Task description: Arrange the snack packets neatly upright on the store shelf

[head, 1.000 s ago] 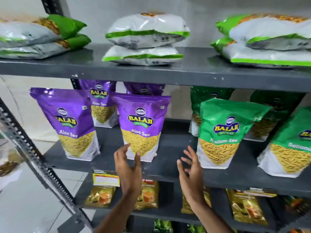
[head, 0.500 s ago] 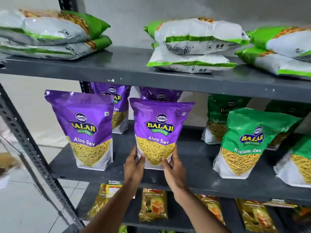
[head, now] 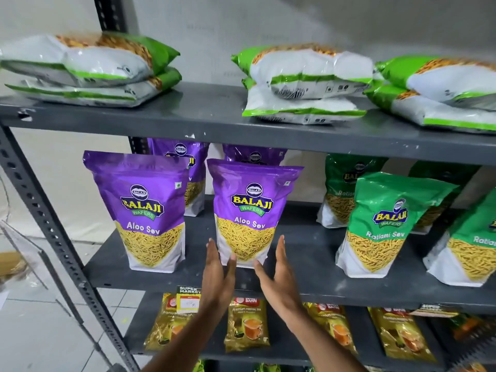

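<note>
Head view: a grey metal shelf rack (head: 241,124) seen from in front and slightly below, three levels in sight.
Left hand (head: 218,275): flat and open, fingers together pointing up, at the lower left corner of the centre purple packet; the thumb tip overlaps the packet's bottom edge, but whether it touches cannot be told. It grips nothing.
Right hand (head: 279,277): open, fingers straight and angled upward, just beside the packet's lower right corner with the thumb reaching toward its base. It holds nothing.
Centre purple packet (head: 251,210): an Aloo Sev pouch standing upright on the middle shelf (head: 308,264), near the front edge, label facing out.
Left purple packet (head: 142,210): same kind, upright, just beside the centre one with a narrow gap between.
Rear purple packets (head: 182,151): two more standing behind the front pair, mostly hidden.
Green packets (head: 386,226): Ratlami Sev pouches upright on the right half of the same shelf, leaning slightly, in front and back rows.
Top shelf packets (head: 303,81): white and green bags lying flat in three stacks of two.
Lower shelf: gold tea packets (head: 247,326) standing in a row, a yellow price tag (head: 188,299) clipped to the shelf edge above them.
</note>
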`<action>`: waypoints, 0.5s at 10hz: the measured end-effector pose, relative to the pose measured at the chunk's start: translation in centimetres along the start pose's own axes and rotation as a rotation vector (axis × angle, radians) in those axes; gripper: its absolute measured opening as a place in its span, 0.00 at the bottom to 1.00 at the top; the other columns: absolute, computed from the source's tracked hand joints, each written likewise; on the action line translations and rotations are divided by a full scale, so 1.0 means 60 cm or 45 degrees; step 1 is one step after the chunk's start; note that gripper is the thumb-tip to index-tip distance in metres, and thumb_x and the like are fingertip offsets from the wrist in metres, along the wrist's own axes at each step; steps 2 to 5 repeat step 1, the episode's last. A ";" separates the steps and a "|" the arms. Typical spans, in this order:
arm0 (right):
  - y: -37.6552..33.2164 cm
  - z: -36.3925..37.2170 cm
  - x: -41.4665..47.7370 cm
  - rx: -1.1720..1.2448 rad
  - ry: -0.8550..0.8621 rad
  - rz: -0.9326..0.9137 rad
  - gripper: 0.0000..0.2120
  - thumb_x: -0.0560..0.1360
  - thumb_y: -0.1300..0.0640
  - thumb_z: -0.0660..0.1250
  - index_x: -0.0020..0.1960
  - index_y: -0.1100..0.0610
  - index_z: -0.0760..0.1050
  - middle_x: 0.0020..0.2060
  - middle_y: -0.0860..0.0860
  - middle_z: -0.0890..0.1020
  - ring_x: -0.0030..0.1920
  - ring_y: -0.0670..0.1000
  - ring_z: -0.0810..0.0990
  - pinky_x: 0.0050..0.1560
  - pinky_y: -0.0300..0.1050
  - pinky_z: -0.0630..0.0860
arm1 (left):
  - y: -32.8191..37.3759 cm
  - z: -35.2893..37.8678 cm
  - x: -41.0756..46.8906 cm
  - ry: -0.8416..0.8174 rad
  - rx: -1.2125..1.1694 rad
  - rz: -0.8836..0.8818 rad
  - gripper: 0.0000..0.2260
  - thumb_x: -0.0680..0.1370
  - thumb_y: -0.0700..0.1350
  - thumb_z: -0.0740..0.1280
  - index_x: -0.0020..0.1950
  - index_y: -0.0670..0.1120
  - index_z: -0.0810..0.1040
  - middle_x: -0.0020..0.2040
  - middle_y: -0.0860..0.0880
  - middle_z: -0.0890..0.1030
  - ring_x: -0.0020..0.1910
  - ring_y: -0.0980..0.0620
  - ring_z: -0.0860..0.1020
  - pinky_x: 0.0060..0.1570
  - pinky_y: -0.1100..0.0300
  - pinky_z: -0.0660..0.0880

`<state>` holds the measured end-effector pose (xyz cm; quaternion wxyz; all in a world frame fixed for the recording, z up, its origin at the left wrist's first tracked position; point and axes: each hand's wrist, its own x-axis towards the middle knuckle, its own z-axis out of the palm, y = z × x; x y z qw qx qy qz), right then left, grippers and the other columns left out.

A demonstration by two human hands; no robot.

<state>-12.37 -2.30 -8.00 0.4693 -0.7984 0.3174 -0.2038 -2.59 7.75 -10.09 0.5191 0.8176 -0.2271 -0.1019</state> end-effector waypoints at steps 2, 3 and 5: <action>-0.006 -0.030 -0.066 -0.315 0.224 -0.344 0.39 0.77 0.33 0.56 0.77 0.36 0.35 0.80 0.38 0.42 0.80 0.41 0.48 0.76 0.55 0.58 | 0.010 -0.011 -0.083 -0.039 0.282 0.358 0.33 0.79 0.65 0.50 0.81 0.52 0.47 0.81 0.56 0.52 0.80 0.55 0.55 0.78 0.59 0.51; -0.006 -0.030 -0.066 -0.315 0.224 -0.344 0.39 0.77 0.33 0.56 0.77 0.36 0.35 0.80 0.38 0.42 0.80 0.41 0.48 0.76 0.55 0.58 | 0.010 -0.011 -0.083 -0.039 0.282 0.358 0.33 0.79 0.65 0.50 0.81 0.52 0.47 0.81 0.56 0.52 0.80 0.55 0.55 0.78 0.59 0.51; -0.006 -0.030 -0.066 -0.315 0.224 -0.344 0.39 0.77 0.33 0.56 0.77 0.36 0.35 0.80 0.38 0.42 0.80 0.41 0.48 0.76 0.55 0.58 | 0.010 -0.011 -0.083 -0.039 0.282 0.358 0.33 0.79 0.65 0.50 0.81 0.52 0.47 0.81 0.56 0.52 0.80 0.55 0.55 0.78 0.59 0.51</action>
